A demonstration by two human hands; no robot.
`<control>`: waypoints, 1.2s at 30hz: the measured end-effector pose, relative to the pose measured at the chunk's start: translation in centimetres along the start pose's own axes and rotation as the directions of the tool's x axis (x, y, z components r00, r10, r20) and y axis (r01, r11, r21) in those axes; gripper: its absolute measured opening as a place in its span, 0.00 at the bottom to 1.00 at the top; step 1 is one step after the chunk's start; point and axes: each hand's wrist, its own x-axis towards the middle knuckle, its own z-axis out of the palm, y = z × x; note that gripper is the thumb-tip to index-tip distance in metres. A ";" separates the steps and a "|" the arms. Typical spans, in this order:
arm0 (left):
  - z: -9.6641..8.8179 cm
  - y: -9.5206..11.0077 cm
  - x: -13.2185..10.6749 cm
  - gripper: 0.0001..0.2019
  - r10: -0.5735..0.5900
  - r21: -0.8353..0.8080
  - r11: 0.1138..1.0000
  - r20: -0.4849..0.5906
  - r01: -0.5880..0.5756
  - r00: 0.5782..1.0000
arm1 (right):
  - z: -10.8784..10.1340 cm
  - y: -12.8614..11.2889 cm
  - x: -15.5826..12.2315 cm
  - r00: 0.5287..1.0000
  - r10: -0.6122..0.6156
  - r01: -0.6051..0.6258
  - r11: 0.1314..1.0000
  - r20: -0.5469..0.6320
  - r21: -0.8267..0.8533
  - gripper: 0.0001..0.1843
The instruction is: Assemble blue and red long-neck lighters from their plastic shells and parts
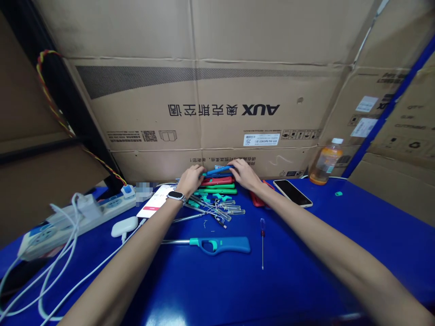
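Both my hands reach to the far side of the blue table (306, 253). My left hand (190, 179), with a smartwatch on its wrist, and my right hand (244, 174) both grip a blue lighter shell (219, 170) on top of a pile of red and green lighter shells (219, 183). In front of the pile lie several loose small parts and metal tubes (217, 207). An assembled teal long-nosed lighter (217, 245) lies nearer me, beside a thin red-handled screwdriver (262, 242).
A black phone (292, 193) and an orange drink bottle (326, 162) are at the right. At the left sit a lit phone (154, 201), a white charger case (124, 226), and a power strip (74, 219) with white cables. Cardboard boxes (217, 108) wall the back.
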 end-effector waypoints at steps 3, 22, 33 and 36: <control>0.3 -0.2 0.6 0.11 -0.001 0.023 1.000 0.018 0.000 1.000 | 0.6 0.2 0.0 0.999 0.035 -0.035 0.999 -0.010 -0.006 0.12; 0.6 0.2 -0.8 0.14 0.052 -0.057 0.997 -0.064 -0.055 0.997 | 0.6 -1.3 -1.6 0.972 0.225 -0.225 0.974 -0.069 0.000 0.11; -4.0 5.0 -7.7 0.09 0.243 -0.205 0.947 -0.040 -0.246 0.969 | -2.2 -7.6 -7.8 0.982 0.146 -0.159 0.982 0.118 0.103 0.05; -4.6 6.2 -10.0 0.08 0.241 -0.305 0.927 0.036 -0.219 0.970 | -3.2 -9.0 -9.7 0.973 0.154 -0.174 0.979 0.171 0.105 0.06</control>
